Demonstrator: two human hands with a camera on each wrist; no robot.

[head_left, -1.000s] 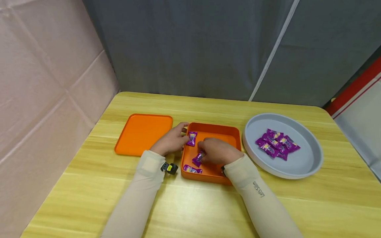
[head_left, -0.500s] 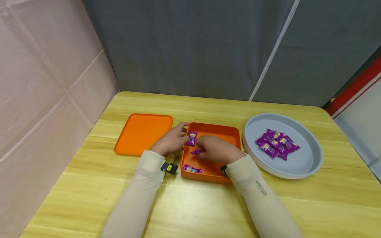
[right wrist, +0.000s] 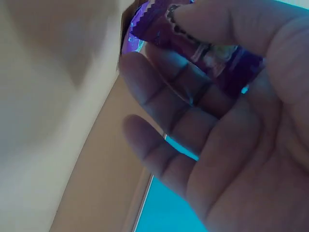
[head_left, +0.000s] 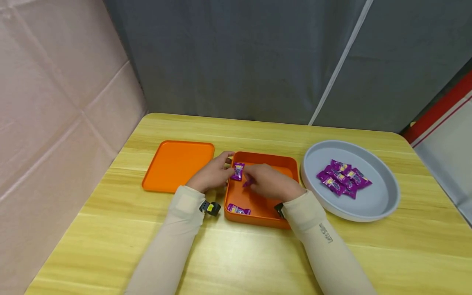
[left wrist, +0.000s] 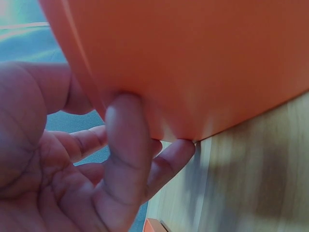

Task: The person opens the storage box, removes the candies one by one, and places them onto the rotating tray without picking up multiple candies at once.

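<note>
An orange square box (head_left: 284, 164) sits mid-table. My left hand (head_left: 212, 174) grips its left wall (left wrist: 193, 63), fingers curled against the outside and thumb at the rim. My right hand (head_left: 267, 180) hovers inside the box and pinches a purple candy (right wrist: 203, 48) between thumb and fingers; only a corner of it (head_left: 246, 184) shows in the head view. Another purple candy (head_left: 238, 171) lies by the box's far left corner, and a third (head_left: 238, 210) lies at the near left.
The orange lid (head_left: 178, 165) lies flat left of the box. A grey round plate (head_left: 372, 200) with several purple candies (head_left: 343, 178) stands to the right. A pink wall runs along the left, and a dark curtain hangs behind the table.
My right hand has lifted a candy off the box floor and carried it a little farther back. My left hand has stayed on the box wall.
</note>
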